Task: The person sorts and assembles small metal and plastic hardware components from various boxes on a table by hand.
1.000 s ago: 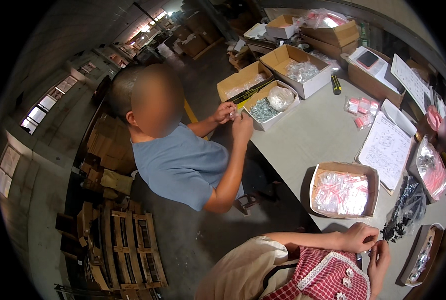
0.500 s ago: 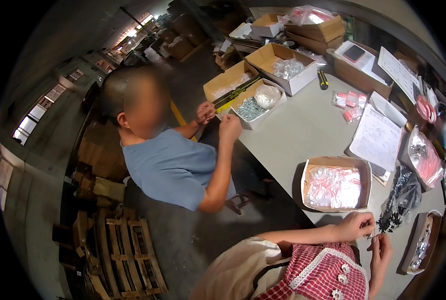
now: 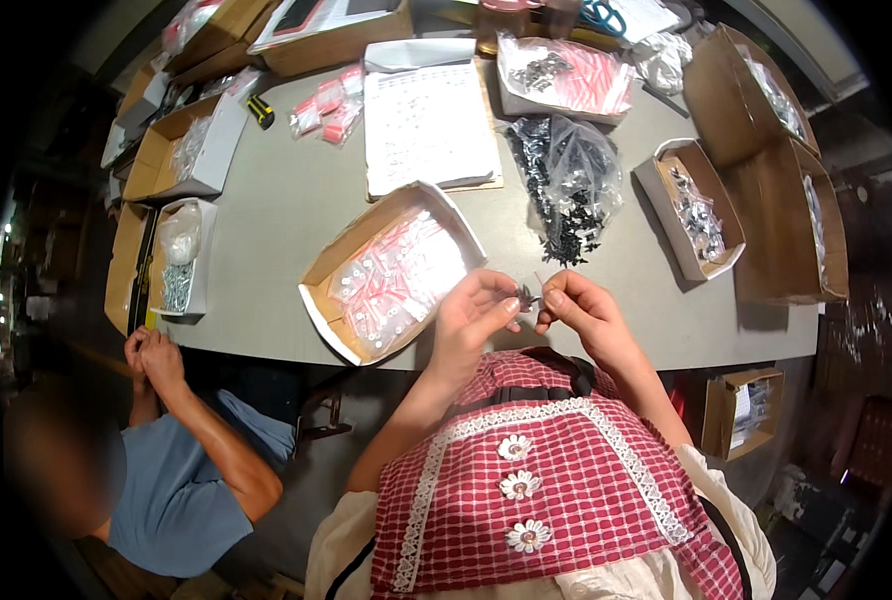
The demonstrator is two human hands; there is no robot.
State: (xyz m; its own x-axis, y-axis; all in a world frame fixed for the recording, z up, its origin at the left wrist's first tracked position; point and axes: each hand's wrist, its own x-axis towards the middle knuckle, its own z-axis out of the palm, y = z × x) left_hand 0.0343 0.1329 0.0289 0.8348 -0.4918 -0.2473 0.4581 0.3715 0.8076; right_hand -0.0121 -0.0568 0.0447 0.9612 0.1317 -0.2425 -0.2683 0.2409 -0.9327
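Observation:
My left hand (image 3: pixel 474 312) and my right hand (image 3: pixel 576 310) meet at the near edge of the grey table (image 3: pixel 286 190), fingertips together. Between them I pinch a few small dark screws (image 3: pixel 526 296) and what looks like a small clear bag; the bag is hard to make out. Just left of my left hand stands an open cardboard box of red-striped clear bags (image 3: pixel 391 272). A pile of black screws on clear plastic (image 3: pixel 566 185) lies right behind my hands.
A paper sheet on a clipboard (image 3: pixel 428 125) lies mid-table. Boxes of bagged parts (image 3: pixel 696 205) stand right, more cartons (image 3: pixel 181 150) left. A seated person in a blue shirt (image 3: pixel 181 500) works at the table's left edge, hands (image 3: pixel 151 355) together.
The view has swung from the co-worker down to the table and my hands. My hands stay together at the table edge, pinching small parts.

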